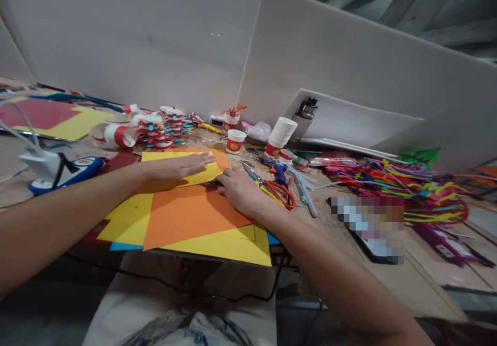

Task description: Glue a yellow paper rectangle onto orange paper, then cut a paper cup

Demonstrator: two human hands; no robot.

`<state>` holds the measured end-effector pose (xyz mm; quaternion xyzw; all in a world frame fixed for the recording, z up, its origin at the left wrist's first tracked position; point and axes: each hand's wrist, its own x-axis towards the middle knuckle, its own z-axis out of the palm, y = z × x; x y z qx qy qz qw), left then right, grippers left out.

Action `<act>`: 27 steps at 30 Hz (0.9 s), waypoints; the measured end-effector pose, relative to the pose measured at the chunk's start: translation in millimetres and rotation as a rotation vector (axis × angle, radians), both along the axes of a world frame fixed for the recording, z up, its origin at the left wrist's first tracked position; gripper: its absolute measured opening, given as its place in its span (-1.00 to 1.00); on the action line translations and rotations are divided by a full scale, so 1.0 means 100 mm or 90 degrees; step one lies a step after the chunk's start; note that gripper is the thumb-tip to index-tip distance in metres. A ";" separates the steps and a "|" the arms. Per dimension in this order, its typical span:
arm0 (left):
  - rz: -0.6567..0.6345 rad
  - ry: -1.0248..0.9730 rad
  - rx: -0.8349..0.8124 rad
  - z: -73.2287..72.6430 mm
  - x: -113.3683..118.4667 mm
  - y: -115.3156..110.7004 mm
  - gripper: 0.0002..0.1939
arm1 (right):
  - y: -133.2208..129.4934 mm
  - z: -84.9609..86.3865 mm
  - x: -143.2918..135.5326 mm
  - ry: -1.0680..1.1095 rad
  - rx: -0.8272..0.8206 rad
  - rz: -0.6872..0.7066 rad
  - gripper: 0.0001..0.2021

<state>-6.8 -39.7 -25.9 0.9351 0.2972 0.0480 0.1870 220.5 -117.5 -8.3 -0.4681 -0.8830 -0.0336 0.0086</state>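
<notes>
My left hand (180, 166) lies flat with fingers stretched over a yellow sheet (155, 183). At that sheet's right end is my right hand (236, 188), its fingers bent together at the paper's edge; a thin dark object shows beside them, too small to make out. Beneath both hands, an orange sheet (186, 214) overlaps larger yellow paper (233, 247), with blue paper under it. Red-handled scissors (285, 193) rest to the right of my right hand.
Paper cups (235, 141), a cup stack (280, 136) and a bottle (305, 118) stand behind. Colourful pipe cleaners (407, 185) and a phone (365, 232) lie at right. A power strip (83, 172) is at left, with cut red-white cups (153, 131) beyond.
</notes>
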 end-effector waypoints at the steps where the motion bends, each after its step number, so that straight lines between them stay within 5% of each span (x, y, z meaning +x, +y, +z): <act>1: 0.013 0.007 0.000 0.00 -0.05 0.03 -0.36 | 0.00 0.01 0.00 0.001 -0.004 0.000 -0.76; 5: 0.023 0.050 0.012 -0.05 -0.12 0.11 -0.36 | -0.02 0.04 0.03 0.003 -0.013 0.001 -0.77; 13: 0.028 0.066 0.014 -0.10 0.15 -0.01 -0.40 | -0.01 0.06 0.14 -0.009 -0.016 -0.005 -0.76; 27: 0.027 0.041 0.023 -0.17 0.12 0.04 -0.40 | -0.07 0.06 0.09 -0.001 -0.013 -0.008 -0.75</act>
